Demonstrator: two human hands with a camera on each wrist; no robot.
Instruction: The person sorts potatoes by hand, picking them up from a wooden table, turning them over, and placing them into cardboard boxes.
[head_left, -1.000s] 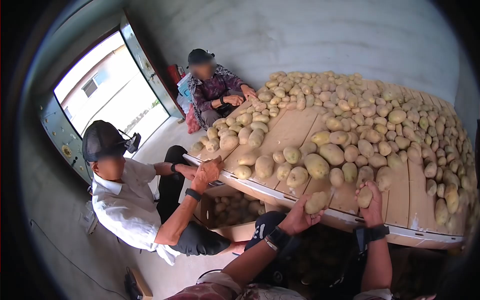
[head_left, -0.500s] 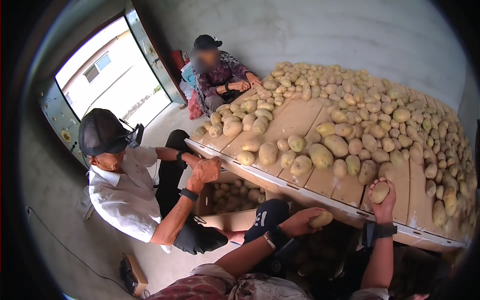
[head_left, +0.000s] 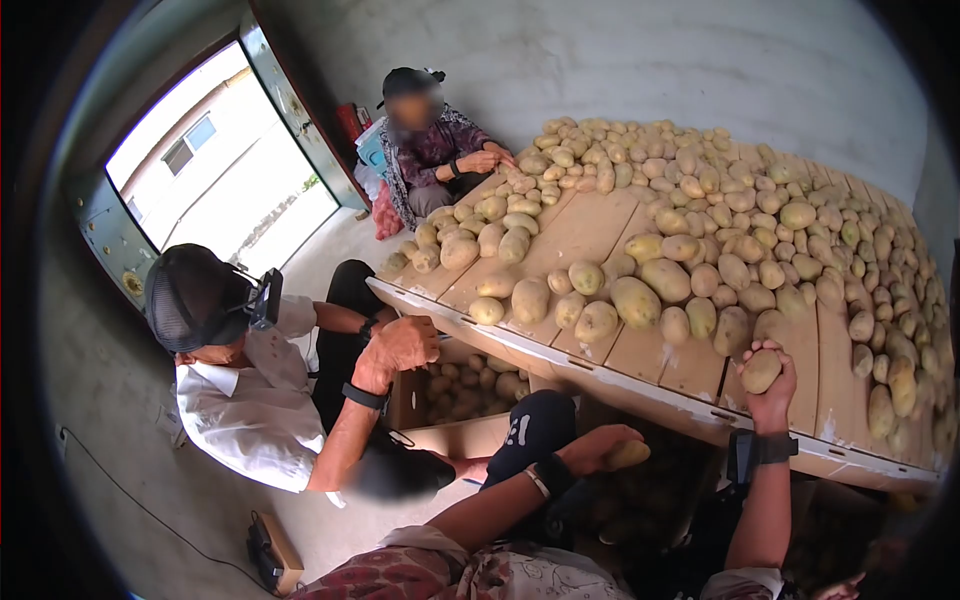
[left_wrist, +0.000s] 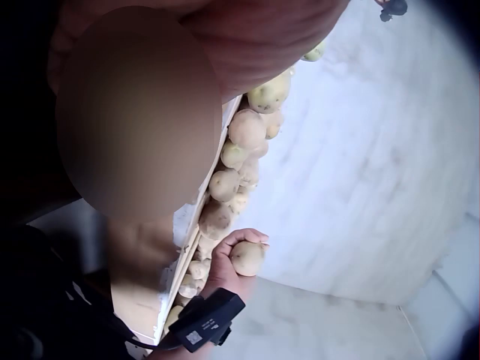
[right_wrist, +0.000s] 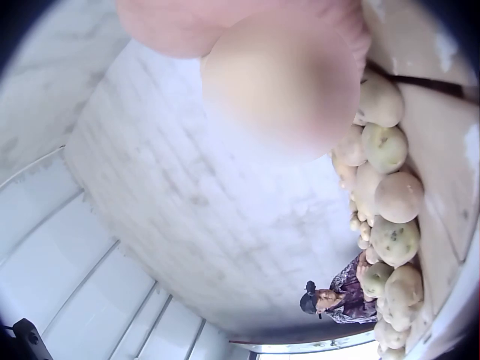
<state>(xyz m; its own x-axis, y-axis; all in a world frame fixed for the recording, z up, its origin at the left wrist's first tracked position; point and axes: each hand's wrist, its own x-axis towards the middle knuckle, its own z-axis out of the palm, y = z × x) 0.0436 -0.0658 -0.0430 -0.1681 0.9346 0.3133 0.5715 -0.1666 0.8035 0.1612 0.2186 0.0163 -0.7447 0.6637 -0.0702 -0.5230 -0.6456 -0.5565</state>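
My left hand [head_left: 588, 452] holds a potato [head_left: 627, 455] low in front of the table edge, over a dark space where more potatoes [head_left: 640, 505] show dimly. Up close in the left wrist view, that potato is only a blurred oval under the palm. My right hand [head_left: 776, 392] grips another potato [head_left: 762, 371] with fingers wrapped round it, at the front edge of the table [head_left: 690, 365]. The right wrist view shows the same potato large and out of focus. Beyond both hands, a broad heap of potatoes [head_left: 700, 225] covers much of the tabletop.
A person in a white shirt [head_left: 245, 425] sits at the left, beside a cardboard box [head_left: 470, 437] of potatoes under the table. Another person in a dark patterned top [head_left: 440, 155] sits at the table's far corner, near an open doorway [head_left: 225, 150]. A wall [head_left: 640, 60] stands behind the heap.
My left hand has moved down and away from the tabletop with its potato, now below the edge. The right hand has drawn its potato a little outward to the right, then stayed nearly still.
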